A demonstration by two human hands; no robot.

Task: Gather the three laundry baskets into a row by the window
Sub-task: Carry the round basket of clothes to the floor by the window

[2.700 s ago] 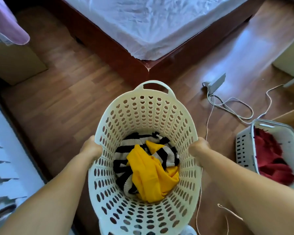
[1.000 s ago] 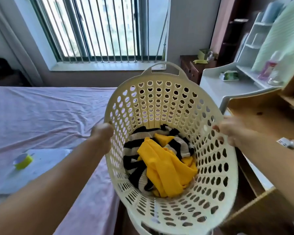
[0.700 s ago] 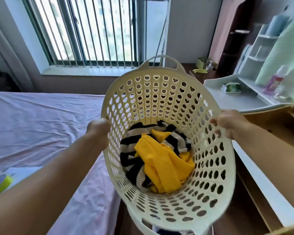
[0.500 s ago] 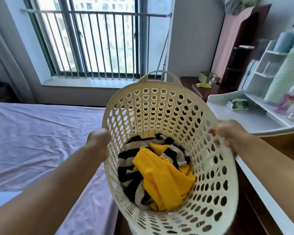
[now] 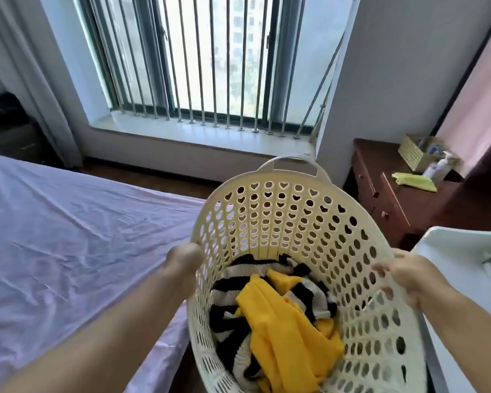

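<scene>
The left hand (image 5: 184, 260) and the right hand (image 5: 406, 275) are each closed on the rim of the cream laundry basket (image 5: 289, 219), which is held in the air between the bed (image 5: 68, 236) and a white desk (image 5: 465, 251). It faces the window (image 5: 210, 58) and holds a yellow garment (image 5: 284, 330) on striped clothes. I judge this is the carrying step for 1 of the 3 baskets; next it must be lowered on the floor strip under the sill.

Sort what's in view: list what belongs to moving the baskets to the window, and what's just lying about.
Job: cream laundry basket, left hand, right hand, window.
Lying about: bed, dark nightstand, yellow cloth, wicker box.
</scene>
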